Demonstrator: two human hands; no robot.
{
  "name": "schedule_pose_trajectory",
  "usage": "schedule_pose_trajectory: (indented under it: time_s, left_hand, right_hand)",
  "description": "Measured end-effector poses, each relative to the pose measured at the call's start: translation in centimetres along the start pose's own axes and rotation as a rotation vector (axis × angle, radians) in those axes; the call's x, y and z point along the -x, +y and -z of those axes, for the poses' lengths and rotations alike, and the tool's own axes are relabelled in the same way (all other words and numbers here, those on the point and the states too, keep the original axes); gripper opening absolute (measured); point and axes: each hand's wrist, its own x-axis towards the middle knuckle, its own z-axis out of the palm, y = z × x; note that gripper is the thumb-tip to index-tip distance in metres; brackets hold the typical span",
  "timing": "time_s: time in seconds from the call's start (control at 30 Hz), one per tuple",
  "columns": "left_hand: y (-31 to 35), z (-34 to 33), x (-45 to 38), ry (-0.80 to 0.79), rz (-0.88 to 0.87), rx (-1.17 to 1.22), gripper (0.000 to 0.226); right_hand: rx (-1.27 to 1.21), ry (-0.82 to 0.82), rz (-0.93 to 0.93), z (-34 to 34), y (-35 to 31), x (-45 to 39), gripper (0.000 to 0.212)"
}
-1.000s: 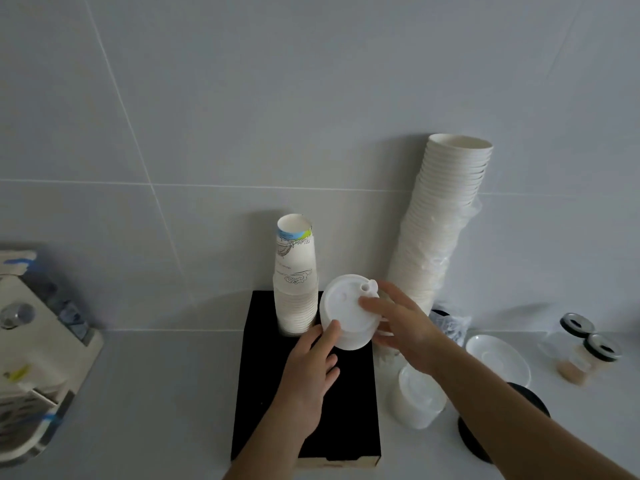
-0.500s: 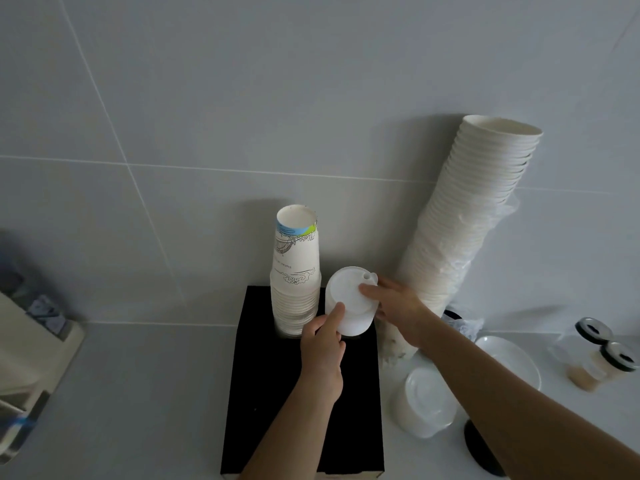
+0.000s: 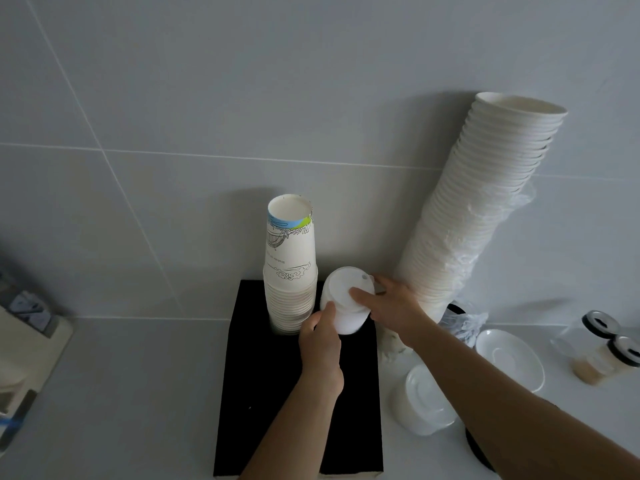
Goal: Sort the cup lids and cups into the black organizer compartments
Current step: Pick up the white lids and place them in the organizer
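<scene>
A black organizer stands on the counter against the wall. A stack of printed paper cups sits upside down in its back left compartment. Both hands hold a stack of white cup lids at the organizer's back right, beside the printed cups. My left hand grips the stack's lower left side. My right hand grips its top and right side, thumb on the top lid. I cannot tell how deep the lid stack sits in the compartment.
A tall leaning stack of white paper bowls, partly in a plastic sleeve, rests against the wall at right. Another stack of white lids, a white saucer and two black-capped jars lie further right. A beige appliance stands left.
Both hands have carried the lid stack further back and a little lower, towards the organizer's back right beside the printed cups. The camera has shifted closer and to the left.
</scene>
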Motion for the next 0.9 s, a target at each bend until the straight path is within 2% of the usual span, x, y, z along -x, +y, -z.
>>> schedule_pose_trajectory:
  time_s: [0.13,0.3,0.4,0.53,0.73,0.9]
  left_hand:
    - [0.5,0.1,-0.3,-0.028,0.004,-0.100,0.013]
    - [0.8,-0.1,-0.7,-0.066,0.039,-0.175,0.014]
    - [0.9,0.1,-0.8,-0.073,0.027,-0.266,0.016]
    - [0.9,0.2,-0.9,-0.096,0.038,-0.305,0.023]
    - [1.3,0.0,-0.6,-0.096,0.066,-0.272,0.023]
    - [2.2,0.1,0.3,-0.121,0.119,-0.208,0.017]
  right_hand:
    - [0.174,0.034,0.014,-0.4,-0.3,0.0,0.057]
    - [0.493,0.113,0.122,-2.1,0.1,0.4,0.054]
    - [0.623,0.060,0.135,-2.9,1.4,0.6,0.056]
    - [0.653,0.041,0.211,-2.9,2.4,0.9,0.058]
    - [0.774,0.003,0.223,-3.0,2.6,1.4,0.059]
    - [0.785,-0.033,0.227,-2.6,2.1,1.3,0.051]
